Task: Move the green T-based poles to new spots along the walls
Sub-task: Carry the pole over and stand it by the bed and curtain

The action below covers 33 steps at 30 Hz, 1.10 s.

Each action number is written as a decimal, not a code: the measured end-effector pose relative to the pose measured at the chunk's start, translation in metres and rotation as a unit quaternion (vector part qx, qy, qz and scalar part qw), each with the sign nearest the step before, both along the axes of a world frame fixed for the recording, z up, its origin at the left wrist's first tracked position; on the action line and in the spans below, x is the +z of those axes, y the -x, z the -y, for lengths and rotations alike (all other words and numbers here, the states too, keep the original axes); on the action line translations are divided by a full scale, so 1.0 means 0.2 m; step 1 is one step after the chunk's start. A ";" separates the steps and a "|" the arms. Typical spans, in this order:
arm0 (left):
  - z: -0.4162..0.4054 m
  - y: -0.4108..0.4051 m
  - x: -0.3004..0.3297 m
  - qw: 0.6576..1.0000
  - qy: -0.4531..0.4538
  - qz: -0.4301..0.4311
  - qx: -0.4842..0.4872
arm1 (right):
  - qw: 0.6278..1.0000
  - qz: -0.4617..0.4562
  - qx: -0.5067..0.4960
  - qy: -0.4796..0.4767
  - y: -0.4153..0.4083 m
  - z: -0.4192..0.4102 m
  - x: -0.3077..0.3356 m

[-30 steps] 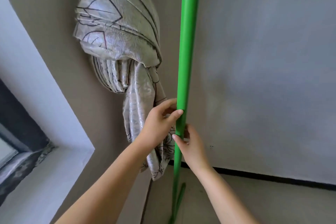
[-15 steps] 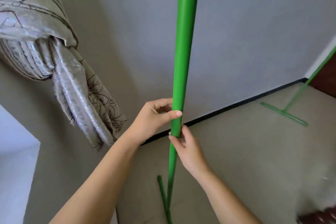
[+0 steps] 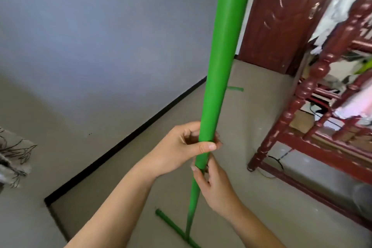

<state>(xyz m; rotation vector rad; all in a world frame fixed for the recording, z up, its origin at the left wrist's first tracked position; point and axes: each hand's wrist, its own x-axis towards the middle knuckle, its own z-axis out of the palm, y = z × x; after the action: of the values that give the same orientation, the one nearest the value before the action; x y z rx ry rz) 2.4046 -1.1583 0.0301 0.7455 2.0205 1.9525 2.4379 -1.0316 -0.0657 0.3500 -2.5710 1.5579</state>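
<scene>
Carrying step: keep the tall smooth green tube pole upright, T-shaped crossbar foot low near the beige floor, clear of the glossy turned red-brown wooden frame (close on the right). Left hand wrapped round the shaft; right hand clasped just below

Head view, looking down, close on pole

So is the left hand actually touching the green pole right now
Touching. The head view shows the left hand wrapped around the green pole, thumb pressed across its front, with the right hand gripping just below.
</scene>
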 end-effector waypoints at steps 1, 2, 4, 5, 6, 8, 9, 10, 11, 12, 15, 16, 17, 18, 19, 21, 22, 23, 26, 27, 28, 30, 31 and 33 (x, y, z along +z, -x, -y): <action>-0.09 -0.02 0.00 1.000 0.002 0.004 -0.029 | 1.000 -0.002 -0.027 0.002 -0.05 -0.07 0.00; -0.17 -0.03 0.00 0.998 0.006 0.007 -0.058 | 0.998 0.004 -0.056 0.004 -0.10 -0.14 0.00; -0.35 -0.06 0.01 0.993 0.025 0.002 -0.114 | 0.993 0.028 -0.117 0.012 -0.20 -0.27 0.00; -0.43 -0.08 0.02 0.989 0.034 -0.003 -0.142 | 0.988 0.033 -0.149 0.013 -0.25 -0.33 0.00; -0.52 -0.10 0.02 0.984 0.043 -0.008 -0.171 | 0.982 0.033 -0.185 0.010 -0.30 -0.39 0.00; -0.67 -0.15 0.04 0.972 0.061 -0.024 -0.225 | 0.966 0.033 -0.257 0.010 -0.40 -0.51 0.02; -0.75 -0.18 0.04 0.965 0.069 -0.036 -0.252 | 0.956 0.033 -0.290 0.012 -0.46 -0.56 0.03; -0.82 -0.22 0.04 0.956 0.077 -0.047 -0.279 | 0.946 0.029 -0.322 0.017 -0.51 -0.60 0.03; -0.88 -0.25 0.04 0.947 0.084 -0.056 -0.306 | 0.935 0.025 -0.353 0.019 -0.57 -0.65 0.04; -0.95 -0.29 0.05 0.938 0.089 -0.065 -0.330 | 0.923 0.023 -0.384 0.019 -0.63 -0.68 0.04; -1.10 -0.38 0.06 0.914 0.098 -0.094 -0.381 | 0.890 0.029 -0.454 0.019 -0.77 -0.76 0.06; -1.14 -0.41 0.06 0.908 0.096 -0.101 -0.396 | 0.881 0.033 -0.472 0.021 -0.81 -0.78 0.06; -1.18 -0.44 0.05 0.900 0.096 -0.107 -0.411 | 0.873 0.034 -0.486 0.024 -0.86 -0.79 0.06; -1.21 -0.47 0.05 0.893 0.098 -0.115 -0.425 | 0.867 0.033 -0.496 0.027 -0.91 -0.81 0.06; -1.25 -0.51 0.05 0.885 0.100 -0.123 -0.438 | 0.864 0.033 -0.502 0.028 -0.96 -0.82 0.06; -1.32 -0.58 0.05 0.870 0.096 -0.137 -0.463 | 0.862 0.040 -0.504 0.022 -1.07 -0.87 0.06; -1.37 -0.62 0.06 0.863 0.091 -0.146 -0.476 | 0.862 0.046 -0.505 0.014 -1.12 -0.91 0.06; -1.41 -0.66 0.07 0.855 0.087 -0.154 -0.487 | 0.860 0.053 -0.507 0.004 -1.17 -0.95 0.07; -1.56 -0.79 0.09 0.834 0.088 -0.173 -0.516 | 0.854 0.073 -0.515 -0.018 -1.33 -1.08 0.10; -1.62 -0.83 0.10 0.829 0.090 -0.169 -0.526 | 0.852 0.078 -0.517 -0.025 -1.38 -1.12 0.11; -1.67 -0.88 0.11 0.823 0.092 -0.164 -0.536 | 0.851 0.082 -0.518 -0.032 -1.43 -1.17 0.12; -1.79 -0.97 0.13 0.815 0.095 -0.161 -0.549 | 0.846 0.094 -0.522 -0.044 -1.52 -1.28 0.14; -1.85 -1.02 0.14 0.812 0.095 -0.159 -0.554 | 0.844 0.100 -0.525 -0.049 -1.57 -1.33 0.14; -2.00 -1.13 0.14 0.808 0.093 -0.158 -0.560 | 0.835 0.106 -0.536 -0.058 -1.69 -1.46 0.15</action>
<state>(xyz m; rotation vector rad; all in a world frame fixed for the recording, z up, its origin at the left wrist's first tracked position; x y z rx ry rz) 2.6300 -0.7591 0.0577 1.7506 1.2651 0.9408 2.7752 -0.7398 -0.0350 -1.1290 -2.2223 0.9956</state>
